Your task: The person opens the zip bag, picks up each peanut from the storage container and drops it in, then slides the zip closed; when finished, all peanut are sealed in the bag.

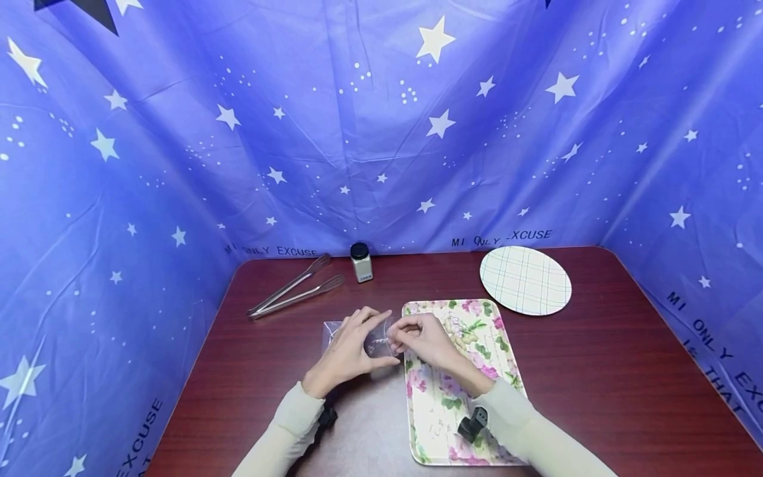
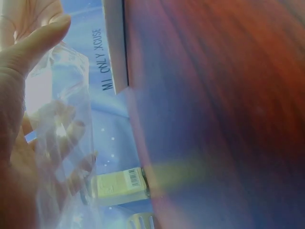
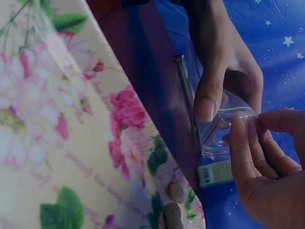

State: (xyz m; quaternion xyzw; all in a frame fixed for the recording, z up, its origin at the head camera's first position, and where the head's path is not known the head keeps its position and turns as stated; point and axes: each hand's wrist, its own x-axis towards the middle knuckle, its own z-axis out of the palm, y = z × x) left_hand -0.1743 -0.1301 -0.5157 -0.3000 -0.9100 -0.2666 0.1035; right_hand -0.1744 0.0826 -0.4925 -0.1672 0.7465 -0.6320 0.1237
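Observation:
A clear plastic zip bag with a red line along its mouth hangs between the two hands above the table. My left hand holds its body, thumb on the near side and fingers behind. At the mouth, the thumb and index finger of my right hand pinch the bag's edge. Seen from the right wrist, the zip bag is partly spread at the top, and nothing shows inside it. Below my right forearm lies a floral tray, with a few peanuts near its far end.
Metal tongs lie at the back left of the dark red table. A seasoning bottle with a black lid stands near the back edge. At the back right lies an oval checked plate. Star-printed blue curtains surround the table.

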